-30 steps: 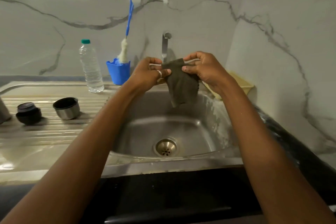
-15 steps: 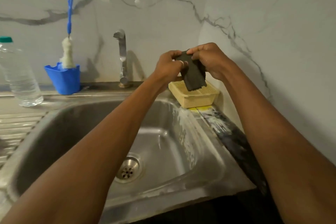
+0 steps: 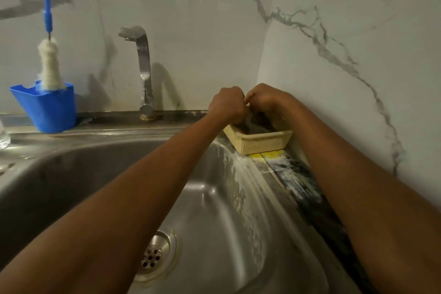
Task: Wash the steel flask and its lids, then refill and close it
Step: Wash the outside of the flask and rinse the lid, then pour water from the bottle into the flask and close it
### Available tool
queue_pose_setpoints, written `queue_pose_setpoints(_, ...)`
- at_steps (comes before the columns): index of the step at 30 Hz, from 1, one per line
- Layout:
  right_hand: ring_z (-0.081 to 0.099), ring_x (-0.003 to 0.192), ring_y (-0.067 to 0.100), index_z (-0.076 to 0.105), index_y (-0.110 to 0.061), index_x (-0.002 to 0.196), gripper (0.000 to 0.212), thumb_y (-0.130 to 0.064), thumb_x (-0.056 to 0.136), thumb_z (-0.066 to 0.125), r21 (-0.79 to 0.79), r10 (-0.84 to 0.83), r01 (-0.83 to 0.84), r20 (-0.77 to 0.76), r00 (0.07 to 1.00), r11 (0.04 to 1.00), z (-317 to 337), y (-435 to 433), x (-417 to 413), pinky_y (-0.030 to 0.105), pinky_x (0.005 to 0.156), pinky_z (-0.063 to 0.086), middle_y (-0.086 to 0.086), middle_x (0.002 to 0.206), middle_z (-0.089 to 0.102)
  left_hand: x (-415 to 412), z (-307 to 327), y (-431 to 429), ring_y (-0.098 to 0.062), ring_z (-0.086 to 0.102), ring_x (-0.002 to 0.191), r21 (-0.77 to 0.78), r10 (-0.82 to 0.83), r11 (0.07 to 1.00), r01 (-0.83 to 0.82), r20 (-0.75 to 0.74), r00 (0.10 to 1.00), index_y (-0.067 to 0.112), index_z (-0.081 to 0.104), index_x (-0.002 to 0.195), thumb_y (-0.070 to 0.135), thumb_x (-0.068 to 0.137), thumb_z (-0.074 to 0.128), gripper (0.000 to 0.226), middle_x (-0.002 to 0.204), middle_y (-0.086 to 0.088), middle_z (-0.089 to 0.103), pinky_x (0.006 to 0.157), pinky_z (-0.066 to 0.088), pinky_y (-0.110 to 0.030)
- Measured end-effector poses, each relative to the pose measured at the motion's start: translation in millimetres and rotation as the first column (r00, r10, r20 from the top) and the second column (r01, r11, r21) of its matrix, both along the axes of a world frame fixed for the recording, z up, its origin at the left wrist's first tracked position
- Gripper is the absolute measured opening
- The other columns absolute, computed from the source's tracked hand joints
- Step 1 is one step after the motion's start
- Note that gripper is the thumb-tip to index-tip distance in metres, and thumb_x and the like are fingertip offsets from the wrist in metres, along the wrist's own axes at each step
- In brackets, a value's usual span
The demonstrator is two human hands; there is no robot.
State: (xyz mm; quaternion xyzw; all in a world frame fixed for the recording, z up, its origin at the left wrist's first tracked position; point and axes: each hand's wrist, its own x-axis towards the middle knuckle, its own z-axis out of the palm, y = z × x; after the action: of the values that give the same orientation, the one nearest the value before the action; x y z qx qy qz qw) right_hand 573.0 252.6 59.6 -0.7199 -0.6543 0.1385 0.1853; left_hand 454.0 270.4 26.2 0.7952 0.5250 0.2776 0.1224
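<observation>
A dark scrub pad (image 3: pixel 259 126) lies in the cream plastic basket (image 3: pixel 262 144) at the sink's back right corner. My left hand (image 3: pixel 228 105) and my right hand (image 3: pixel 265 99) are side by side over the basket, fingers curled down onto the pad; both seem to hold it, though the fingertips are hidden. The flask and its lids are out of view.
The steel sink (image 3: pixel 100 169) with its drain (image 3: pixel 152 255) fills the foreground, soap streaks on its right wall. The tap (image 3: pixel 143 59) stands behind it. A blue holder (image 3: pixel 47 107) with a white bottle brush (image 3: pixel 49 64) sits at back left. The marble wall is close on the right.
Both hands carried the dark pad from in front of the tap to the right and lowered it into the cream basket. The view swung right, so the lids and bottle left the frame.
</observation>
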Motion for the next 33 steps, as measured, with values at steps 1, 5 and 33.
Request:
queue_pose_setpoints(1, 0.065, 0.110, 0.032, 0.071, -0.003, 0.117, 0.032, 0.000, 0.092, 0.052, 0.011, 0.003, -0.003, 0.003, 1.000, 1.000, -2, -1, 0, 0.041, 0.094, 0.055, 0.018, 0.122, 0.068, 0, 0, 1, -0.022, 0.065, 0.091, 0.045, 0.010, 0.999, -0.010, -0.010, 1.000, 0.011, 0.068, 0.121, 0.017, 0.089, 0.070, 0.033, 0.115, -0.007, 0.070, 0.075, 0.053, -0.029)
queue_pose_setpoints(5, 0.060, 0.107, 0.023, 0.071, -0.007, 0.122, 0.033, -0.001, 0.096, 0.052, 0.143, 0.000, 0.003, -0.018, 1.000, 0.990, 1, -8, 1, 0.030, 0.080, 0.045, 0.012, 0.127, 0.066, -4, 11, -6, -0.025, 0.064, 0.111, 0.135, -0.007, 0.991, -0.003, 0.077, 0.997, 0.011, 0.068, 0.126, 0.010, 0.090, 0.066, 0.036, 0.127, -0.007, 0.067, 0.085, 0.048, -0.028)
queue_pose_setpoints(33, 0.071, 0.081, 0.018, 0.079, -0.012, 0.088, 0.016, -0.016, 0.088, 0.064, 0.231, 0.468, -0.426, -0.172, 0.867, 0.874, 46, -176, -316, 0.030, 0.072, 0.059, 0.005, 0.085, 0.076, -337, 48, -222, -0.029, 0.068, 0.099, -0.013, 0.444, 0.891, -0.454, 0.235, 0.865, 0.024, 0.072, 0.117, 0.028, 0.085, 0.069, 0.033, 0.109, -0.006, 0.073, 0.089, 0.055, -0.037)
